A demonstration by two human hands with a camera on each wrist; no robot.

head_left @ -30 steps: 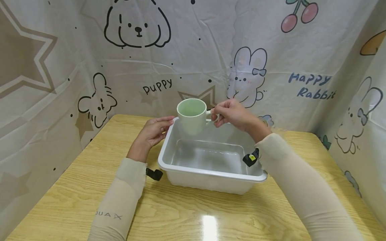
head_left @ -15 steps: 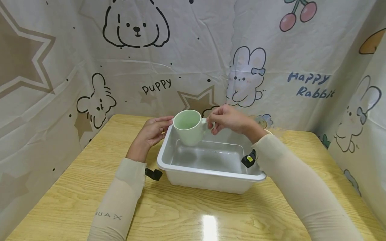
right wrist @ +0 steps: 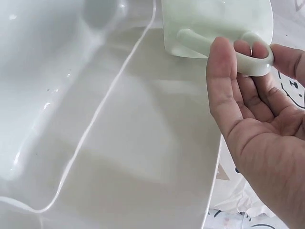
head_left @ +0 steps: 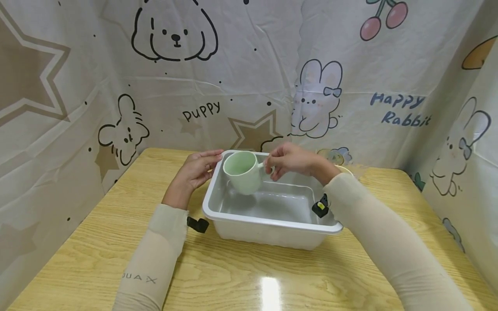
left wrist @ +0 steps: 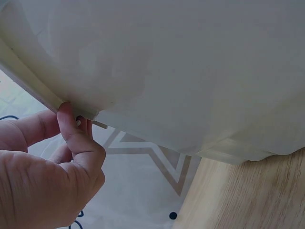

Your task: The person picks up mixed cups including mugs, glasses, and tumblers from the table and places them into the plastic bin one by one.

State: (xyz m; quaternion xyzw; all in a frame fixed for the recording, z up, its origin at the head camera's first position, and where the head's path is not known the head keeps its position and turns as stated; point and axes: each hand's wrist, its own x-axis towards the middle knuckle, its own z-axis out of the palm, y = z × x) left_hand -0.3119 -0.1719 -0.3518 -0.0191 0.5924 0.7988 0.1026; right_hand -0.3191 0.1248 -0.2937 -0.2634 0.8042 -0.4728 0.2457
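Note:
A light green mug (head_left: 246,179) hangs slightly tilted inside the back left part of a white plastic basin (head_left: 268,226). My right hand (head_left: 292,162) holds it by the handle; in the right wrist view the fingers hook through the handle (right wrist: 255,66) with the thumb on its outer curve. At the basin's back left corner, my left hand (head_left: 198,168) pinches the rim. The left wrist view shows that hand (left wrist: 62,162) with thumb and fingers on either side of the rim edge, close to the basin's outer wall (left wrist: 167,71).
The basin stands on a wood-grain table (head_left: 233,276). Behind it hangs a pale cloth (head_left: 249,65) with cartoon prints, also along both sides. A yellow curved edge (head_left: 344,169) shows behind my right wrist, mostly hidden. Black wrist mounts (head_left: 198,224) project from both sleeves.
My right hand has lowered the mug into the basin, with a small shift to the left, and the mug now leans a little. The left hand has stayed at the rim.

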